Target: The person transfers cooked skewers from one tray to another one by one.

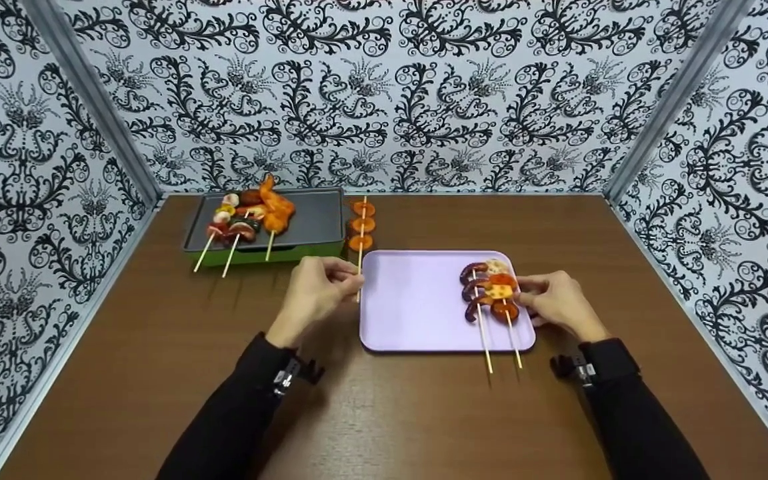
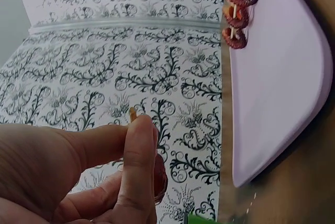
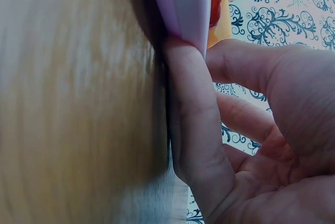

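Note:
My left hand [image 1: 317, 293] pinches the stick of a skewer [image 1: 362, 225] threaded with 3 round orange slices, just left of the lilac tray [image 1: 417, 313]. In the left wrist view the stick's end [image 2: 132, 113] pokes out between thumb and finger. My right hand [image 1: 557, 303] grips the tray's right rim, its digits above and below the edge in the right wrist view. On the tray's right side lie a skewer of octopus tentacles [image 1: 476, 291] and a skewer of mixed orange and yellow pieces [image 1: 505, 293], their sticks hanging over the front rim.
A grey grill plate on a green base [image 1: 317, 220] stands at the back left, bearing a vegetable skewer [image 1: 221, 220], a mixed skewer [image 1: 243, 227] and an orange chicken-like skewer [image 1: 277, 207]. Patterned walls [image 1: 384, 100] enclose the brown table [image 1: 424, 413] at the back and sides.

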`<state>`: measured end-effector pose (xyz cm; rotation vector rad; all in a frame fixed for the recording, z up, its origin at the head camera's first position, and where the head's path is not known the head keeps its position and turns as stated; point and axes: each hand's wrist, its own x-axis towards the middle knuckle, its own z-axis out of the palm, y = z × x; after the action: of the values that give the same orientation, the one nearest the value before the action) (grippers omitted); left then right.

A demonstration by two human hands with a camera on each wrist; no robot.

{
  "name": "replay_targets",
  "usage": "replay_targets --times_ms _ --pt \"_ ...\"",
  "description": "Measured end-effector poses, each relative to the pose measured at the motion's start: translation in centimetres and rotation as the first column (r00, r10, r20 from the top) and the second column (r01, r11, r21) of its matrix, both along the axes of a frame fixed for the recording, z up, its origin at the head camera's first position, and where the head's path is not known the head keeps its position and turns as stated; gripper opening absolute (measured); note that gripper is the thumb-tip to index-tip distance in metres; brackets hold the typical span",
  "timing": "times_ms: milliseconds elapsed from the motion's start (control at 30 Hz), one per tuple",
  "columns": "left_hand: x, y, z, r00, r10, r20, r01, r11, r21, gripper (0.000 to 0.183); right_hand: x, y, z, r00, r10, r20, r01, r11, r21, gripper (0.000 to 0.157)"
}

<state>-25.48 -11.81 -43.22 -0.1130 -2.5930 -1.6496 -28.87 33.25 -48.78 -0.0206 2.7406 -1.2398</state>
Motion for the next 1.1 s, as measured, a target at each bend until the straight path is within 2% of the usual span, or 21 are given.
replay_targets --times_ms 200,400,633,933,1100 --pt "0.5 1.0 -0.4 0.999 -0.023 0.029 0.022 0.999 0.045 0.009 -0.1 -0.1 -0.1 1.000 -0.002 0.002 0.002 1.000 -0.005 0.052" --pt "1.2 2.0 -0.9 0.998 -0.059 0.012 0.059 0.998 0.023 0.007 -0.1 -0.2 -0.1 0.999 0.012 -0.030 -0.013 1.000 -0.008 0.050" --pt "1.7 3.0 -1.4 0.994 -0.097 0.051 0.093 0.993 0.076 0.008 -0.1 -0.2 -0.1 1.000 0.002 -0.021 -0.003 1.000 -0.014 0.050" --pt "2.2 4.7 -2.1 0.990 -0.135 0.038 0.134 0.990 0.033 0.010 -0.1 0.0 0.0 1.000 0.004 -0.020 -0.004 1.000 0.009 0.050" --pt "2.7 5.7 -2.7 0.984 -0.167 0.055 0.164 0.985 0.061 0.011 -0.3 0.1 0.0 1.000 0.012 -0.017 -0.012 1.000 0.018 0.049"
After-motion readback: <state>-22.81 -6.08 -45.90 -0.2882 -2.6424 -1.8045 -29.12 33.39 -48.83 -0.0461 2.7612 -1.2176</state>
